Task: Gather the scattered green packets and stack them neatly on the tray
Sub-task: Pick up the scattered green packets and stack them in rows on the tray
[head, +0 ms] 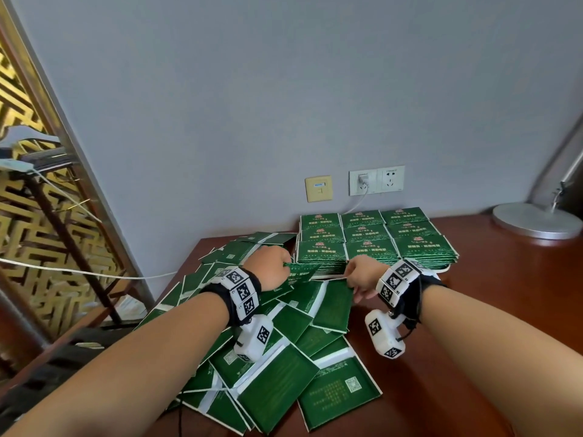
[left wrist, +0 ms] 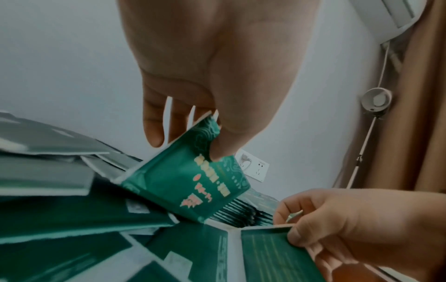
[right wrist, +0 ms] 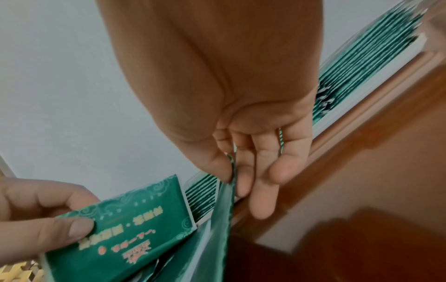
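Green packets lie scattered in a loose overlapping heap (head: 271, 357) on the near left part of the brown table (head: 473, 326), most of them back side up, some showing a white strip and a small code square. Above the far end of that heap, at about 11 o'clock from the view's centre, the left hand (head: 268, 268) holds one packet (left wrist: 190, 183) printed side up, its thumb on the face and its fingers curled behind the top edge, so the grip is clamped on that packet. Just to its right, at about 1 o'clock, the right hand (head: 362, 275) pinches the corner of another packet (head: 334, 302) between thumb and forefinger; that packet still lies on the heap, back side up, while the other fingers (right wrist: 287, 162) hang straight. Both wrists wear bands of black-and-white marker squares.

Beyond the hands, at 12 o'clock, neat stacks of packets (head: 372, 239) stand in three rows of three, faces up, on a white tray (head: 443, 269) whose rim shows at their right. Further on, wall sockets (head: 377, 182) sit on the grey wall, and a round lamp base (head: 536, 220) rests at 2 o'clock.
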`<action>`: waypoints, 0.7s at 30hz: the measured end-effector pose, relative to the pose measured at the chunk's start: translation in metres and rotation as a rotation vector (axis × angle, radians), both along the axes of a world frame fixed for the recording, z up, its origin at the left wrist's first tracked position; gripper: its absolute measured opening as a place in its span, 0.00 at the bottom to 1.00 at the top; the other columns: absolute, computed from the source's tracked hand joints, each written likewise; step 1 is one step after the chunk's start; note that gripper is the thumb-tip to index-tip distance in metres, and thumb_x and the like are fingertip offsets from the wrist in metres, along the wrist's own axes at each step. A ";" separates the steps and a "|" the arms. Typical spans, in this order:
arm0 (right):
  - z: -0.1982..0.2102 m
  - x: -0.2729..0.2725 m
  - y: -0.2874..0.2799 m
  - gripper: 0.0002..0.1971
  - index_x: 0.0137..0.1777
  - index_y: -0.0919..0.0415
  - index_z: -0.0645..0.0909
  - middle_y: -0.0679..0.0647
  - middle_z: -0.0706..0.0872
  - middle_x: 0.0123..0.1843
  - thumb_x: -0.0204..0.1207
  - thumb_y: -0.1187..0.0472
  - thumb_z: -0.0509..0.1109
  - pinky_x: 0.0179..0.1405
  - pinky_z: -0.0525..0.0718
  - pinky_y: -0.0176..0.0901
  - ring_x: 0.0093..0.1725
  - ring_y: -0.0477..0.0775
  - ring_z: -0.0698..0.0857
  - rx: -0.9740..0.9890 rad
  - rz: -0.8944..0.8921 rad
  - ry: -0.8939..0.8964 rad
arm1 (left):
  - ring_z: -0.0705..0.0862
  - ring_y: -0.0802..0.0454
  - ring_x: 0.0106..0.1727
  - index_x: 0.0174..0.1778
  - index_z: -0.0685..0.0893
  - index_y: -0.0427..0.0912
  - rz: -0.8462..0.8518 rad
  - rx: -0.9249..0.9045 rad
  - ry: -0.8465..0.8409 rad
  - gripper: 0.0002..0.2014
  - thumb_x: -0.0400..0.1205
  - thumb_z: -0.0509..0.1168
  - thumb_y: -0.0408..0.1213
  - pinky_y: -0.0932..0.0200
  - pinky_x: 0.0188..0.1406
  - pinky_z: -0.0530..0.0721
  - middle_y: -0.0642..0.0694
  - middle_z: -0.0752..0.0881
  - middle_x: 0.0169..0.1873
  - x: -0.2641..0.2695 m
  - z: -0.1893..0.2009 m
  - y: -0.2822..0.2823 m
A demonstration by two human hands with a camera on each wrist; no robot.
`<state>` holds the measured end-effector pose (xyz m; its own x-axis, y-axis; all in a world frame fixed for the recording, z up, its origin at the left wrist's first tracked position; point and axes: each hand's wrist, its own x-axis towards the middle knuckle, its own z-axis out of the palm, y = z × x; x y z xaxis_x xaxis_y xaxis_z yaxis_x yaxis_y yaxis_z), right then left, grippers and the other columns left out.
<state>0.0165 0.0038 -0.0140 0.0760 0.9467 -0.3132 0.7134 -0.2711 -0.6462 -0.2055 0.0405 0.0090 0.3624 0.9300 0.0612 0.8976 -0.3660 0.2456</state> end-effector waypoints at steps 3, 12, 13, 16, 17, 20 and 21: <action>0.000 0.020 -0.006 0.10 0.58 0.63 0.77 0.62 0.87 0.42 0.80 0.73 0.61 0.17 0.81 0.38 0.29 0.58 0.88 0.028 -0.055 0.003 | 0.85 0.47 0.54 0.67 0.84 0.42 -0.013 -0.045 -0.064 0.16 0.83 0.64 0.37 0.59 0.55 0.79 0.44 0.85 0.65 0.020 0.006 -0.008; 0.003 0.099 -0.040 0.22 0.65 0.57 0.82 0.55 0.80 0.34 0.74 0.76 0.62 0.33 0.87 0.48 0.27 0.54 0.80 0.071 -0.135 -0.118 | 0.86 0.45 0.49 0.78 0.72 0.34 0.008 -0.377 -0.444 0.25 0.83 0.65 0.27 0.57 0.34 0.91 0.41 0.73 0.75 0.092 0.008 -0.033; 0.004 0.108 -0.044 0.23 0.65 0.57 0.83 0.53 0.80 0.34 0.74 0.76 0.62 0.29 0.84 0.45 0.28 0.52 0.80 0.078 -0.149 -0.137 | 0.85 0.44 0.53 0.78 0.71 0.33 0.011 -0.416 -0.486 0.26 0.82 0.64 0.25 0.52 0.39 0.92 0.41 0.73 0.75 0.100 0.007 -0.036; 0.005 0.131 -0.058 0.22 0.64 0.55 0.84 0.50 0.81 0.38 0.73 0.73 0.64 0.30 0.82 0.40 0.36 0.52 0.83 0.100 -0.199 -0.178 | 0.83 0.43 0.56 0.76 0.73 0.33 0.001 -0.483 -0.500 0.25 0.81 0.64 0.22 0.44 0.45 0.92 0.41 0.73 0.74 0.120 0.003 -0.044; 0.005 0.137 -0.062 0.22 0.64 0.54 0.85 0.51 0.84 0.42 0.72 0.73 0.65 0.34 0.83 0.40 0.42 0.53 0.85 0.108 -0.208 -0.189 | 0.83 0.43 0.56 0.75 0.74 0.34 -0.005 -0.494 -0.484 0.25 0.81 0.65 0.22 0.45 0.44 0.92 0.41 0.72 0.73 0.125 0.001 -0.045; 0.004 0.147 -0.067 0.22 0.63 0.54 0.85 0.55 0.87 0.58 0.70 0.71 0.66 0.45 0.84 0.41 0.53 0.55 0.87 0.141 -0.234 -0.190 | 0.84 0.41 0.56 0.72 0.77 0.38 -0.019 -0.502 -0.411 0.23 0.81 0.66 0.23 0.46 0.42 0.92 0.40 0.73 0.71 0.132 -0.005 -0.045; 0.004 0.148 -0.066 0.23 0.63 0.55 0.85 0.55 0.87 0.61 0.70 0.71 0.67 0.48 0.85 0.41 0.54 0.55 0.86 0.154 -0.235 -0.189 | 0.84 0.41 0.56 0.71 0.77 0.39 -0.019 -0.501 -0.390 0.22 0.80 0.66 0.23 0.45 0.43 0.92 0.40 0.73 0.70 0.132 -0.007 -0.044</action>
<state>0.1646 -0.0626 -0.0099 0.3410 0.9314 -0.1273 0.7542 -0.3519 -0.5544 -0.0738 -0.0036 0.0023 0.4184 0.8734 -0.2491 0.7018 -0.1368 0.6991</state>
